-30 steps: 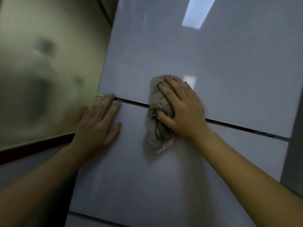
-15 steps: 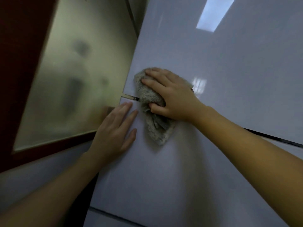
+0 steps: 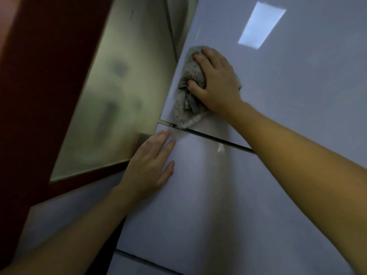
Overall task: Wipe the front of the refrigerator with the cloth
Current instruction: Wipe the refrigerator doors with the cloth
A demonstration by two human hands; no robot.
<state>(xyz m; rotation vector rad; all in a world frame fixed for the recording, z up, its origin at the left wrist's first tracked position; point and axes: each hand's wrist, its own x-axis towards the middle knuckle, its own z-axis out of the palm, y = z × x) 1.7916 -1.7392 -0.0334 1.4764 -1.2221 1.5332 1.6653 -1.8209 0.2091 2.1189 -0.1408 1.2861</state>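
The refrigerator front (image 3: 288, 108) is a glossy pale grey surface split by a dark horizontal gap between an upper and a lower door. My right hand (image 3: 216, 82) presses a crumpled grey cloth (image 3: 187, 96) flat against the upper door, close to its left edge and just above the gap. Part of the cloth is hidden under the palm. My left hand (image 3: 151, 165) lies flat with fingers spread on the lower door, at its top left corner, holding nothing.
To the left of the refrigerator stands a dark red door frame (image 3: 39, 96) with a frosted glass pane (image 3: 119, 92). A second dark gap (image 3: 143, 262) crosses the refrigerator low down. A ceiling light reflects in the upper door (image 3: 262, 27).
My right hand has slid the cloth to the left and upward, from across the gap onto the upper door by its left edge. My left hand stayed flat on the lower door.
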